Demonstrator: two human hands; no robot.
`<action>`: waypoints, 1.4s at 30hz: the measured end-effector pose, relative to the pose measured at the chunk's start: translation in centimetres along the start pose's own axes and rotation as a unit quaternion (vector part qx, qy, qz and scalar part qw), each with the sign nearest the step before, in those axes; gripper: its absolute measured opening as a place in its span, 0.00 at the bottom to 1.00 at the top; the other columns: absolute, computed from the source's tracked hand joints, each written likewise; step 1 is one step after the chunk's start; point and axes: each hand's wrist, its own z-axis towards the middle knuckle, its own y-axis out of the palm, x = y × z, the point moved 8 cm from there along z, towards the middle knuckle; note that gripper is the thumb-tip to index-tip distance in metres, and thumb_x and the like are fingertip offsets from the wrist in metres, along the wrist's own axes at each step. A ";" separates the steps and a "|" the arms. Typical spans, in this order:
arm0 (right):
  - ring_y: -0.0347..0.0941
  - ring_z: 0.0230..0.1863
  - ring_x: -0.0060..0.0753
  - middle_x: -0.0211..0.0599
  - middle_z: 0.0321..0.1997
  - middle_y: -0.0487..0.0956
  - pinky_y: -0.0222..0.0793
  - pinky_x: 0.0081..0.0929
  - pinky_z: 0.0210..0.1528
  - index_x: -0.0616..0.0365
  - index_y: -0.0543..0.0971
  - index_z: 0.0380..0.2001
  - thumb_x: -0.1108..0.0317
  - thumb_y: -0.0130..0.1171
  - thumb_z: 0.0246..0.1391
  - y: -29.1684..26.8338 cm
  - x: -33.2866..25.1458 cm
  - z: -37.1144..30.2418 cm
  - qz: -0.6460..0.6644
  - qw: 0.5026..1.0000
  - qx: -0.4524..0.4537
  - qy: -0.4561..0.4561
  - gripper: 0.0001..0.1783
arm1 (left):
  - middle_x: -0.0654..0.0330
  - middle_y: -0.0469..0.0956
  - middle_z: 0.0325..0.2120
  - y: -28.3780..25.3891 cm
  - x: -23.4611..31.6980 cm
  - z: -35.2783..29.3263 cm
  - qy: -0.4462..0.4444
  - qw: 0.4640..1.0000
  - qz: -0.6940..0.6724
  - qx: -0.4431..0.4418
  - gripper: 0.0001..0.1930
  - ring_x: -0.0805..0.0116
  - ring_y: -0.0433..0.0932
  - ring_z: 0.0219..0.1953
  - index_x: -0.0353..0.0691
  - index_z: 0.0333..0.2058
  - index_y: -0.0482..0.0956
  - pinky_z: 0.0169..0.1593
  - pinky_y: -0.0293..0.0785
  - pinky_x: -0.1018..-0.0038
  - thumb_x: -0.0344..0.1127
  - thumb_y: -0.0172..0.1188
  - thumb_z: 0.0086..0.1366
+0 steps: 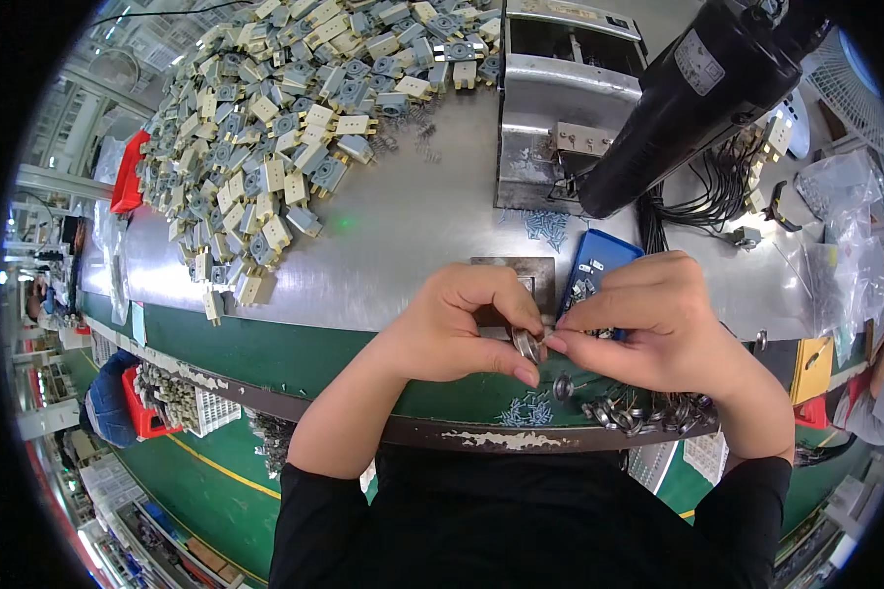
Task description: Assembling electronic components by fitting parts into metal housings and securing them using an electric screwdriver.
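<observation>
Between the thumb and fingers of my left hand (pixel 442 324) is a small round metal part (pixel 526 345), tilted on its edge. My right hand (pixel 663 319) meets it from the other side, thumb and forefinger pinched together at the part's face. What those fingertips grip is too small to make out. Just beyond the right fingers sits a blue tray (pixel 607 247) with small metal pieces in it. Below the hands, a dark round part (pixel 563 387) lies near several similar round metal parts (pixel 648 410) and a heap of small screws (pixel 527 409).
A large pile of grey and cream blocks (pixel 295 128) covers the far left of the metal table (pixel 403 245). Behind the hands stand a metal machine (pixel 570 88) and a black cylinder (pixel 692 108). Loose screws (pixel 547 228), black cables (pixel 702 196) and pliers (pixel 781 208) lie nearby.
</observation>
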 end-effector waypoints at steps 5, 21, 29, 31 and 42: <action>0.71 0.14 0.32 0.32 0.15 0.75 0.59 0.28 0.18 0.58 0.87 0.26 0.73 0.77 0.45 -0.3 -0.8 -0.1 -0.066 0.993 0.047 -0.083 0.06 | 0.50 0.84 0.33 -0.3 0.6 0.1 0.059 0.994 0.094 0.010 0.22 0.61 0.86 0.36 0.34 0.35 0.79 0.38 0.83 0.69 0.26 0.85 0.45; 0.78 0.18 0.38 0.41 0.23 0.82 0.71 0.28 0.22 0.64 0.86 0.36 0.79 0.72 0.49 0.8 -4.6 1.0 -0.134 0.987 0.071 -0.059 0.09 | 0.51 0.87 0.34 0.3 6.6 -2.1 0.067 0.949 0.262 0.163 0.09 0.63 0.90 0.36 0.32 0.38 0.84 0.37 0.84 0.69 0.17 0.71 0.59; 0.81 0.29 0.35 0.45 0.31 0.83 0.74 0.28 0.35 0.71 0.81 0.57 0.77 0.61 0.61 2.1 -4.2 1.2 0.021 0.996 -0.025 0.088 0.21 | 0.53 0.88 0.33 1.5 9.8 -4.0 0.256 0.772 0.517 0.267 0.11 0.62 0.89 0.33 0.38 0.39 0.85 0.37 0.84 0.71 0.22 0.72 0.57; 0.79 0.26 0.33 0.44 0.28 0.82 0.72 0.27 0.33 0.70 0.80 0.59 0.76 0.60 0.62 2.1 -4.1 1.1 0.039 0.996 -0.020 0.082 0.22 | 0.53 0.88 0.34 1.2 9.5 -3.7 0.213 0.801 0.498 0.255 0.11 0.62 0.89 0.34 0.37 0.42 0.84 0.38 0.84 0.71 0.23 0.70 0.60; 0.77 0.24 0.30 0.42 0.26 0.82 0.69 0.27 0.29 0.65 0.86 0.50 0.77 0.62 0.57 1.3 -3.5 0.7 0.094 0.994 -0.027 0.051 0.17 | 0.52 0.86 0.35 2.6 0.1 -3.8 -0.165 0.895 -0.412 0.032 0.17 0.65 0.86 0.31 0.32 0.53 0.77 0.33 0.82 0.72 0.39 0.63 0.75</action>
